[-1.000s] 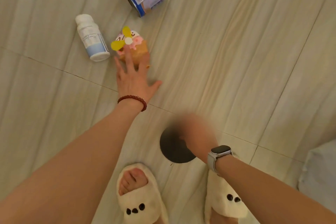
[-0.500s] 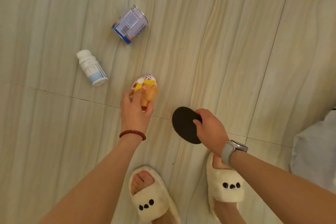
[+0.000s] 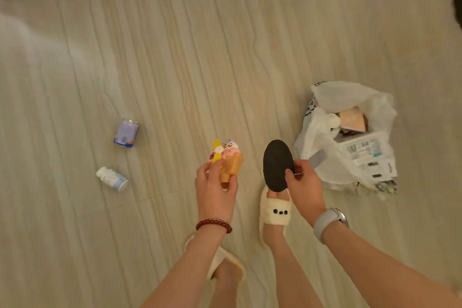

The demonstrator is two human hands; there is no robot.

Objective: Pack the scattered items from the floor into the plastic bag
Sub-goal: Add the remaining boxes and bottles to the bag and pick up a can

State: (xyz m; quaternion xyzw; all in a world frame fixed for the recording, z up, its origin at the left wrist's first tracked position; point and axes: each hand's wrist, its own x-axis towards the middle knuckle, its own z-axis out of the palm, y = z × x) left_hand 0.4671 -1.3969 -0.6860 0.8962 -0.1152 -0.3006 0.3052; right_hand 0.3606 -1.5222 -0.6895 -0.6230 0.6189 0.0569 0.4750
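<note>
Both hands have lifted since a moment ago. White bottle (image 3: pixel 112 178) and metal can (image 3: pixel 126 132) lie on the wood-grain floor (image 3: pixel 175 57). Left hand (image 3: pixel 215 189) grips the glossy ice-cream fan (image 3: pixel 227 157); right hand (image 3: pixel 303 184) pinches a matte black disc (image 3: pixel 277 165). The crinkled plastic bag (image 3: pixel 350 137), newly visible, sits open at right.

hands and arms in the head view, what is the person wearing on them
Both forearms are bare, no sleeves showing. The left hand has a dark red beaded bracelet round its wrist. The right hand has a smartwatch on a pale grey band with a dark face. No rings or gloves visible.
</note>
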